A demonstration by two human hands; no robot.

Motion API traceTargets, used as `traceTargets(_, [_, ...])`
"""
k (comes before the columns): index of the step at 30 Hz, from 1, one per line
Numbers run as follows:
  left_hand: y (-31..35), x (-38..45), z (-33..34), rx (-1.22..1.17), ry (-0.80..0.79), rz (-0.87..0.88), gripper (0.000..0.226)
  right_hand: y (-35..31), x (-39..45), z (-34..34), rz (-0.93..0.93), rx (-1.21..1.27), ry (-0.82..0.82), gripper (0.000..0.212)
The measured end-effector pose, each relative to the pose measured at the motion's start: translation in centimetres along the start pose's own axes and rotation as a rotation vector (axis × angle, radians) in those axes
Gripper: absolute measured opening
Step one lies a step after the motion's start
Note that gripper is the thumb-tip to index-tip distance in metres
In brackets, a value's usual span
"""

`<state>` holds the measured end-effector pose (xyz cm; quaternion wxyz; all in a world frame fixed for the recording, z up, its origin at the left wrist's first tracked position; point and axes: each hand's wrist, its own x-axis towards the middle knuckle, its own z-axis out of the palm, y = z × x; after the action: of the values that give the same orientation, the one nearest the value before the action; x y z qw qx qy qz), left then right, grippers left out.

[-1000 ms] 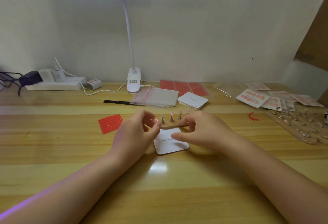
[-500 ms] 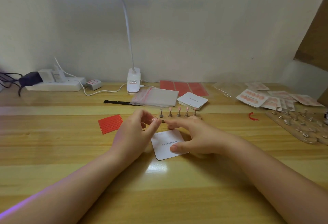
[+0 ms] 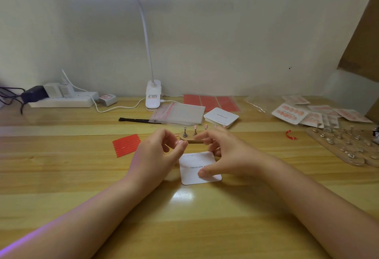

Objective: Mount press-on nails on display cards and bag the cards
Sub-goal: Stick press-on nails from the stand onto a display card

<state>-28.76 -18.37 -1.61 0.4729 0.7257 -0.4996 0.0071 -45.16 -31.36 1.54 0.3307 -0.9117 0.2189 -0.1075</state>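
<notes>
A white display card [image 3: 193, 169] printed "Handmade" lies flat on the wooden desk in front of me. Just behind it stands a small wooden peg strip [image 3: 189, 140] with pink press-on nails [image 3: 195, 127] on its pegs; the leftmost peg [image 3: 185, 132] is bare. My left hand [image 3: 158, 154] hovers left of the card, thumb and forefinger pinching a small pink nail [image 3: 180, 142]. My right hand [image 3: 227, 154] has its thumb resting on the card, its loosely spread fingers over the strip and hiding the strip's right end.
Behind the strip lie a stack of clear bags [image 3: 180, 114], a stack of blank cards [image 3: 221, 116] and a black brush [image 3: 137, 119]. Red adhesive strips [image 3: 126, 144] lie left. Finished cards [image 3: 290, 114] and a large peg board [image 3: 348, 148] fill the right. A lamp base [image 3: 153, 96] stands at the back.
The peg strip now stands farther back, behind the card. My right hand has let go of it and its thumb has come down on the card. My left hand keeps its pinch.
</notes>
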Motion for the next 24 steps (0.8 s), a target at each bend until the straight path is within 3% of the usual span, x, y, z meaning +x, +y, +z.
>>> traceTargets(4, [0.2,-0.1,-0.1,-0.015,0.015,0.005,0.025,-0.1,0.0,0.1,-0.012,0.008,0.016,0.063])
traceTargets(10, [0.5,-0.2,-0.2,-0.042,0.004,0.022,0.022,-0.3,-0.2,-0.1,0.059,0.023,0.030,0.076])
traceTargets(14, [0.9,-0.4,-0.2,-0.033,-0.083,0.047,0.018,-0.6,-0.3,-0.2,0.094,-0.021,0.027,0.067])
traceTargets(20, [0.9,-0.3,0.0,0.100,-0.217,-0.016,0.018,-1.1,-0.2,-0.5,0.209,-0.135,-0.041,0.079])
traceTargets(24, [1.1,-0.2,0.1,0.174,-0.343,0.061,0.013,-1.2,-0.3,-0.4,0.246,-0.109,-0.041,0.075])
